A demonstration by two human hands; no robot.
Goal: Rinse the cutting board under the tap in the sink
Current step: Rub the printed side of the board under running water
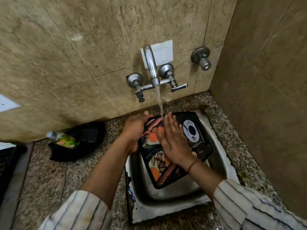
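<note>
A black cutting board (pixel 196 130) printed with orange fruit, mushrooms and a coffee cup lies tilted over the steel sink (pixel 166 196). My left hand (pixel 134 130) grips the board's left edge near its far corner. My right hand (pixel 172 140) lies flat on the printed face, fingers together and stretched toward the wall. Water runs from the wall tap (pixel 152 67) and lands on the board's far end, just beside my right fingertips.
A black pan (pixel 86 143) holding a green-labelled bottle (pixel 64 140) and a dark scrubber sits on the granite counter (pixel 49 176) to the left. A dark crate (pixel 6 163) is at the far left. A tiled wall closes the right side.
</note>
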